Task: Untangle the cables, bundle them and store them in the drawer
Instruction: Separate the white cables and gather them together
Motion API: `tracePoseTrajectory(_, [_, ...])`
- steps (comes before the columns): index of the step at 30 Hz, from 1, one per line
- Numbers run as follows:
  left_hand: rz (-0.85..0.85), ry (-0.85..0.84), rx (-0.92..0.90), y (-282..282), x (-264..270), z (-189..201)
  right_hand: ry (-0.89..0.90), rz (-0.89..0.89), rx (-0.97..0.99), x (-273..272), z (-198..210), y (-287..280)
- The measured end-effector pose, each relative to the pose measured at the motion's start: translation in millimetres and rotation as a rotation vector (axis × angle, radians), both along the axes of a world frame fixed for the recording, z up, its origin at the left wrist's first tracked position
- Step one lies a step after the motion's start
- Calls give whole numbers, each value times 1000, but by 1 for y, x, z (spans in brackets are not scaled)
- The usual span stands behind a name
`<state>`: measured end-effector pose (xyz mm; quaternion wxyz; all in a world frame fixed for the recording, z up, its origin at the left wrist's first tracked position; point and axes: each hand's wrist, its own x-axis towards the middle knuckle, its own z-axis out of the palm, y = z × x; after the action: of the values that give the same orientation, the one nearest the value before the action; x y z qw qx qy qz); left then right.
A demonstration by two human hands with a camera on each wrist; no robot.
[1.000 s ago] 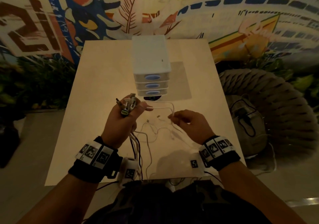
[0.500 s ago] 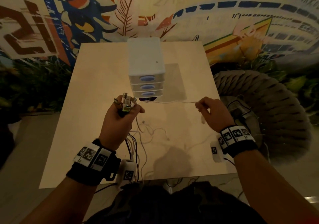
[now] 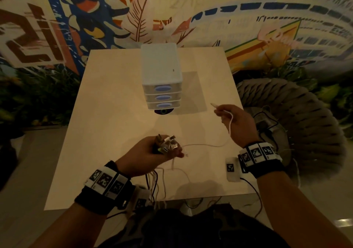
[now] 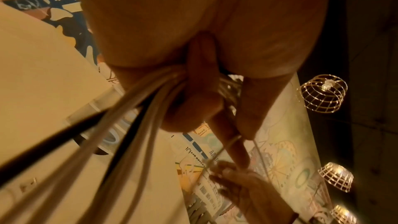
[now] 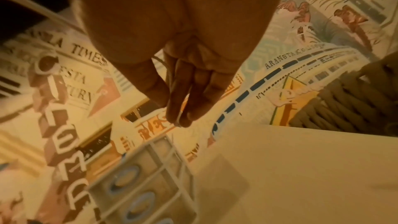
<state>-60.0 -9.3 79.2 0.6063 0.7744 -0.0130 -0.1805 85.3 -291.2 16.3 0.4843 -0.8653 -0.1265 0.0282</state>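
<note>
While L hand (image 3: 145, 153) grips cables (image 3: 168, 144), R hand (image 3: 236, 121) pinches white cable (image 3: 230, 125), mural w/ "ARANETA" (image 5: 277, 63).

From the head we look forward and down over the whole tabletop (image 3: 118, 114). Each wrist camera sits very close behind its palm, facing along the fingers and upward. All three views share the drawer box (image 3: 160, 72) and the painted wall (image 3: 191, 3).

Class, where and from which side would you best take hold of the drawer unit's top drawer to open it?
Take the top drawer by its blue oval handle, coming from the front: the handles face the person, and the drawer is closed.
</note>
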Motion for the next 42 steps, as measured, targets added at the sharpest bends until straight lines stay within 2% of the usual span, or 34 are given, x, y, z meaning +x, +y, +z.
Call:
tracePoseTrajectory(3, [46, 2, 83, -3, -1, 4, 76, 121, 369, -6, 27, 13])
tracePoseTrajectory(5, [112, 22, 117, -2, -2, 3, 206, 122, 550, -13, 45, 23])
tracePoseTrajectory(8, [260, 37, 47, 1, 0, 0, 314, 98, 675, -30, 60, 41])
tracePoseTrajectory(11, [391, 28, -25, 1, 6, -3, 308, 182, 623, -48, 64, 63])
tracePoseTrajectory(16, [448, 4, -135, -9, 9, -1, 321, 279, 444, -76, 57, 104])
tracePoseTrajectory(19, [502, 11, -133, -15, 7, 1, 302, 288, 371, -91, 53, 124])
tracePoseTrajectory(23, [596, -63, -142, -12, 8, 3, 329, 362, 285, -96, 45, 131])
tracePoseTrajectory(26, [693, -114, -304, -3, 9, 8, 322, 450, 87, -99, 37, 120])
tracePoseTrajectory(31, [798, -99, -464, 13, 14, 20, 388, 508, -75, -105, 11, 80])
tracePoseTrajectory(33, [790, -96, -540, 19, 16, 23, 454, 493, -146, -107, -6, 57])
tracePoseTrajectory(37, [747, -140, -529, 26, 15, 29, 587, 420, -311, -121, -53, 12])
tracePoseTrajectory(40, [718, -183, -533, 26, 15, 34, 741, 320, -340, -144, -89, -9])
tracePoseTrajectory(42, [701, -196, -536, 24, 13, 37, 796, 322, -361, -161, -101, -11])
